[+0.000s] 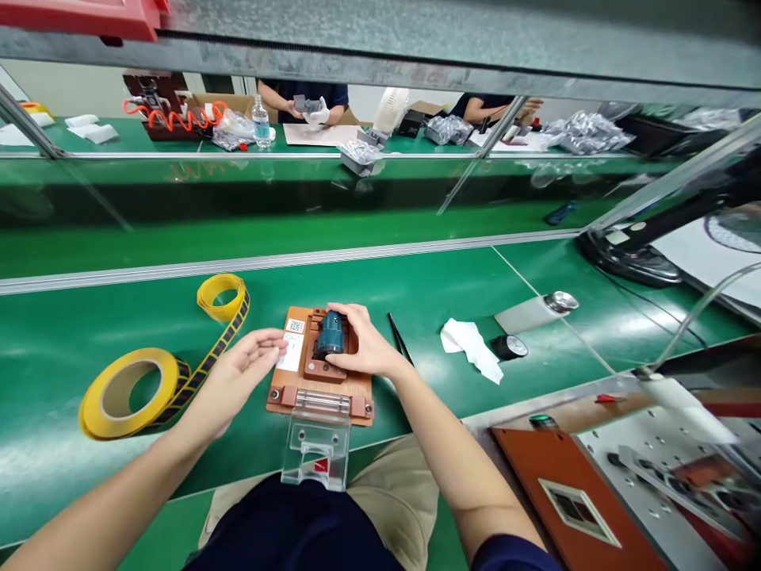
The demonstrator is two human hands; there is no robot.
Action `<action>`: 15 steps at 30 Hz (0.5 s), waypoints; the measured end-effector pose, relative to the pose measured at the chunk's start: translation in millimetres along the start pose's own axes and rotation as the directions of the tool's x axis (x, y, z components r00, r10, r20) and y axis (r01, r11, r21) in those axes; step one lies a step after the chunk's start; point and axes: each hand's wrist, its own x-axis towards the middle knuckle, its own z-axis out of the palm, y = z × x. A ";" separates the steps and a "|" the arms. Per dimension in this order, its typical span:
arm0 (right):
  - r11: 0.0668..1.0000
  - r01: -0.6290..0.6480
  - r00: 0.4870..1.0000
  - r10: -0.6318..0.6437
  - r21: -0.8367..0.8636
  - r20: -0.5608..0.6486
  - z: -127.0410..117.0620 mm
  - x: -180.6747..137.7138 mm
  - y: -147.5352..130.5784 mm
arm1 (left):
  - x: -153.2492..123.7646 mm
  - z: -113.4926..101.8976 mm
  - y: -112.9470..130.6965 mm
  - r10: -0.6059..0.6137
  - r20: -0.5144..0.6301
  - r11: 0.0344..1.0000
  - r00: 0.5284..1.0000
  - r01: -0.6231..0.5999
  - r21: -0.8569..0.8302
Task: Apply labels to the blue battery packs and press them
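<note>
A dark teal cylindrical part [330,335] sits in the raised brown nest of a wooden fixture board [357,406]. My right hand [365,345] grips this part from the right, thumb at its lower end and fingers at its top. My left hand [246,366] hovers at the board's left edge beside the white label [291,351], its fingers stretched out and holding nothing. A clear hinged plastic cover [317,444] is folded back toward my lap from the board's near edge.
On the left lies a yellow roll of labels [98,404], its strip running to a smaller coil [212,292]. Black tweezers [400,339], a white tissue [469,346], a white dispenser bottle [529,314] and a round black item [509,346] lie rightward. Co-workers sit behind the partition.
</note>
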 end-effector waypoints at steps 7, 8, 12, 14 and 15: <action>0.990 0.068 0.995 -0.059 -0.121 0.074 21.6 -14.7 11.5 | -78.6 -10.6 -45.3 -0.093 0.214 0.962 0.972 0.032 0.272; 0.990 0.061 0.996 -0.053 -0.128 0.066 22.7 -18.0 12.3 | -86.0 -8.3 -51.1 -0.126 0.301 0.967 0.945 0.049 0.251; 0.982 -0.034 0.980 -0.004 -0.187 -0.201 15.7 -38.4 16.5 | -96.4 -2.1 -51.9 -0.223 0.542 0.969 0.810 0.246 0.030; 0.956 -0.138 0.913 0.020 -0.261 -0.408 7.8 -55.6 21.9 | -89.8 -3.5 -36.4 -0.184 0.554 0.950 0.812 0.292 -0.113; 0.933 -0.194 0.872 0.022 -0.304 -0.490 4.2 -66.1 25.6 | -83.7 -4.4 -26.0 -0.154 0.558 0.934 0.815 0.304 -0.186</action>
